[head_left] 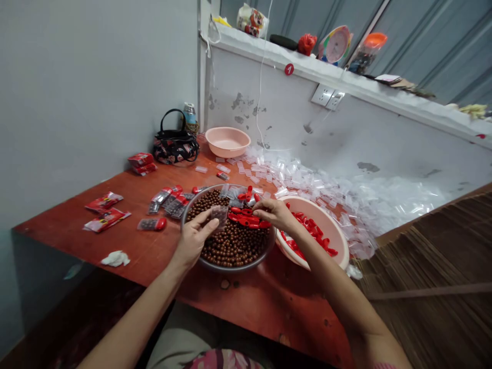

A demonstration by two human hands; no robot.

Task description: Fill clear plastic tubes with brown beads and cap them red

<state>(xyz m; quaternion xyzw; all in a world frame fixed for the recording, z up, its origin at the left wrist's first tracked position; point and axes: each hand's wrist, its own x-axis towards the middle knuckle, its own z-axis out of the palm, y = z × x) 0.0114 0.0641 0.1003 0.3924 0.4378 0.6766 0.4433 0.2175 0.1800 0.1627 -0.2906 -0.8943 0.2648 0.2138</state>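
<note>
My left hand [194, 238] pinches a small clear plastic box [219, 217] with dark contents, tilted above a metal basin [230, 268]. Round brown balls [234, 246] fill much of that basin. On top of them rests a cluster of red plastic caps [246, 219], with several clear boxes [230, 191] behind it. My right hand [272, 212] reaches in from the right, its fingers closed at the caps, seemingly on one red cap; the fingertips partly hide it. Beside the basin, a pink bowl [340, 233] holds more red caps [313, 231].
Filled red-capped boxes [151, 224] lie left of the basin, near red packets [107, 219] and a white tissue [116, 258]. A heap of clear boxes [307, 179] spreads along the wall. Behind stand a handbag [176, 146] and a pink basin [228, 142]. Stacked brown cardboard [434, 277] borders the right.
</note>
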